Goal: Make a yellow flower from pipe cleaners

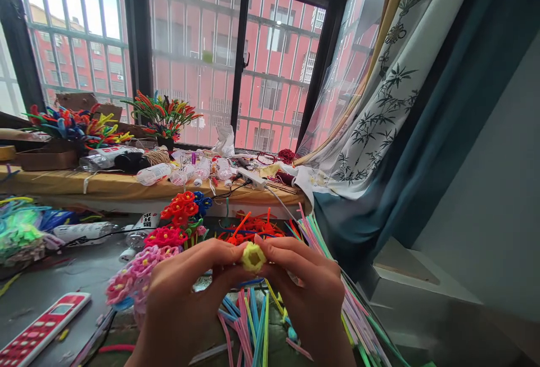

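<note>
A small yellow fuzzy ring (253,268) of bent pipe cleaner, with a hole in its middle, is held up at the centre. My left hand (189,280) pinches its left side between thumb and fingers. From the other side, my right hand (306,277) grips it with thumb and fingertips. Below both hands lie loose pink, blue and yellow pipe cleaners (247,322). Red pipe cleaners (257,225) are heaped just behind. Close to my left hand stand pipe-cleaner flowers: pink ones (139,268) and red ones (180,208).
A red-and-white remote-like device (44,327) lies at the lower left. Plastic bottles (86,232) rest on the grey table, beside bundled green pipe cleaners (21,226). Long pipe cleaners (358,311) stretch along the right. The windowsill holds more bottles (154,173), a power strip (252,177) and colourful plants (166,114).
</note>
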Motion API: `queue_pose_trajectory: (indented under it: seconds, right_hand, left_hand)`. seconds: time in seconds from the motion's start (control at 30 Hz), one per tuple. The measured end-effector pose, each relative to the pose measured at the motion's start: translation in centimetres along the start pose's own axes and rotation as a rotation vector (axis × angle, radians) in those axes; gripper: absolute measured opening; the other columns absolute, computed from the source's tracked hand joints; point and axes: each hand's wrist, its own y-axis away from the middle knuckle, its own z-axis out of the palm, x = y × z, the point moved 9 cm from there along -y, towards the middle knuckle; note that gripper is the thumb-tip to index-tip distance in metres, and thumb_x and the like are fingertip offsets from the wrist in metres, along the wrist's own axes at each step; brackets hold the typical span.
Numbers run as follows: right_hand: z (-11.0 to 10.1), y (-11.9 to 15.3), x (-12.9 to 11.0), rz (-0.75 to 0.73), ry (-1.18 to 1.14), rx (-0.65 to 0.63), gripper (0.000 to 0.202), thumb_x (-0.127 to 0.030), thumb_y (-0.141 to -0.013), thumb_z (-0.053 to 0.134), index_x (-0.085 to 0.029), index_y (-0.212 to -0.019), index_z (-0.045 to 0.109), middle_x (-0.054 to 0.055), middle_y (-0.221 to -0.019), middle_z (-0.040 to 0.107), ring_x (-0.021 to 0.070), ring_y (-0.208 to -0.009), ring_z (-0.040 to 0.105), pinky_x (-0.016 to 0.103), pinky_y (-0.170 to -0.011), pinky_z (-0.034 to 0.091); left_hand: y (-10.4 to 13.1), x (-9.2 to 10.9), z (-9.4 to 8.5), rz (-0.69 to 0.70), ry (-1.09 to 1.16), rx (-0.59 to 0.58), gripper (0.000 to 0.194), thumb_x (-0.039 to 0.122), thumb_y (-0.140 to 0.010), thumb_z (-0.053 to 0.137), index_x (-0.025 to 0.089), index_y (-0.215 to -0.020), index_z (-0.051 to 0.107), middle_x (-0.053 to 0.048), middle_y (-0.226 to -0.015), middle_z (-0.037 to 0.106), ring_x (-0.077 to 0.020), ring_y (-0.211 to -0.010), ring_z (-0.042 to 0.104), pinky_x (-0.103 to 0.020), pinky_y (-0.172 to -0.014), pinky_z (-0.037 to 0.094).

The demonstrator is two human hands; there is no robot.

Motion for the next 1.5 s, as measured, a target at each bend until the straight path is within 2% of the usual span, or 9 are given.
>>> queue_pose_trajectory:
  seconds: [0.13, 0.37, 0.5, 0.77, 1.07, 1.17, 1.3, 1.4, 1.5]
  right_hand:
    - [-0.1, 0.0, 0.0, -0.007, 0.032, 0.008, 0.016, -0.022, -0.093, 0.067, -0.011, -0.087, 0.078, 0.009, -0.078, 0.078, 0.0138, -0.068, 0.074, 0.016, -0.069, 0.059]
    - [0.1, 1.1, -0.2, -0.045, 0.16, 0.012, 0.016, -0.011, -0.093, 0.063, -0.015, -0.084, 0.075, 0.006, -0.074, 0.076, 0.016, -0.065, 0.072, 0.024, -0.064, 0.058]
    - [0.4, 1.9, 0.3, -0.002, 0.169, 0.011, 0.019, -0.006, -0.091, 0.06, -0.019, -0.091, 0.074, 0.006, -0.077, 0.074, 0.018, -0.066, 0.069, 0.029, -0.062, 0.056]
    - [0.6, 1.5, -1.5, -0.125, 0.253, 0.043, 0.021, -0.003, -0.09, 0.055, -0.015, -0.096, 0.071, 0.01, -0.074, 0.073, 0.0195, -0.066, 0.069, 0.03, -0.059, 0.056]
    - [1.0, 1.6, -1.9, -0.154, 0.281, 0.038, 0.022, -0.004, -0.092, 0.052, -0.014, -0.095, 0.071, 0.009, -0.073, 0.073, 0.0192, -0.064, 0.068, 0.03, -0.059, 0.056]
    - [0.9, 1.1, -0.9, -0.065, 0.187, 0.021, 0.023, -0.008, -0.095, 0.053, -0.016, -0.1, 0.073, 0.009, -0.08, 0.075, 0.0186, -0.071, 0.071, 0.027, -0.065, 0.058]
    - [1.7, 0.7, 1.5, 0.143, 0.03, -0.098, 0.021, -0.022, -0.095, 0.063, -0.021, -0.112, 0.073, 0.007, -0.097, 0.076, 0.0189, -0.087, 0.072, 0.026, -0.077, 0.058]
    - [2.3, 1.1, 3.1, 0.289, -0.004, -0.153, 0.025, -0.023, -0.091, 0.068, -0.021, -0.115, 0.073, 0.004, -0.092, 0.077, 0.0179, -0.081, 0.073, 0.024, -0.073, 0.057]
    - [2.7, 1.8, 4.4, 0.417, -0.015, -0.157, 0.014, -0.021, -0.091, 0.066, -0.02, -0.099, 0.077, 0.001, -0.076, 0.075, 0.0162, -0.067, 0.069, 0.022, -0.063, 0.052]
  left_hand:
    - [-0.2, 0.1, 0.6, 0.04, -0.003, -0.079, 0.013, 0.024, -0.087, 0.073, 0.027, -0.099, 0.07, 0.009, -0.077, 0.072, -0.005, -0.06, 0.065, -0.012, -0.059, 0.052]
    - [0.0, 2.0, 1.0, 0.223, 0.014, -0.159, 0.019, 0.002, -0.083, 0.07, 0.02, -0.086, 0.064, 0.003, -0.078, 0.071, -0.0075, -0.063, 0.064, -0.016, -0.06, 0.054]
    - [0.1, 2.7, 1.1, 0.232, -0.056, -0.171, 0.02, 0.001, -0.085, 0.066, 0.021, -0.085, 0.062, 0.004, -0.077, 0.072, -0.0084, -0.063, 0.064, -0.017, -0.06, 0.055]
    - [0.6, 2.9, 1.3, 0.247, -0.142, -0.194, 0.022, -0.001, -0.085, 0.062, 0.02, -0.09, 0.062, 0.002, -0.078, 0.071, -0.0094, -0.065, 0.063, -0.018, -0.061, 0.055]
    - [0.8, 3.1, 0.9, 0.275, -0.145, -0.095, 0.021, -0.001, -0.084, 0.065, 0.02, -0.085, 0.061, 0.001, -0.076, 0.071, -0.0102, -0.063, 0.064, -0.02, -0.061, 0.056]
    - [0.5, 2.1, 0.3, 0.188, -0.123, 0.0, 0.021, 0.001, -0.08, 0.069, 0.021, -0.082, 0.065, 0.003, -0.076, 0.072, -0.0101, -0.063, 0.066, -0.019, -0.062, 0.057]
    - [0.2, -1.4, -0.2, -0.192, 0.074, 0.082, 0.01, 0.017, -0.078, 0.077, 0.025, -0.081, 0.072, 0.005, -0.073, 0.076, -0.0115, -0.061, 0.07, -0.017, -0.059, 0.057]
    - [0.6, -3.2, 0.7, -0.45, 0.267, 0.046, 0.007, 0.027, -0.081, 0.075, 0.023, -0.086, 0.075, 0.001, -0.075, 0.078, -0.0147, -0.066, 0.074, -0.019, -0.06, 0.059]
    - [0.7, -3.3, 1.5, -0.504, 0.322, -0.028, 0.013, 0.031, -0.082, 0.073, 0.02, -0.088, 0.075, 0.001, -0.07, 0.075, -0.0133, -0.06, 0.071, -0.017, -0.052, 0.055]
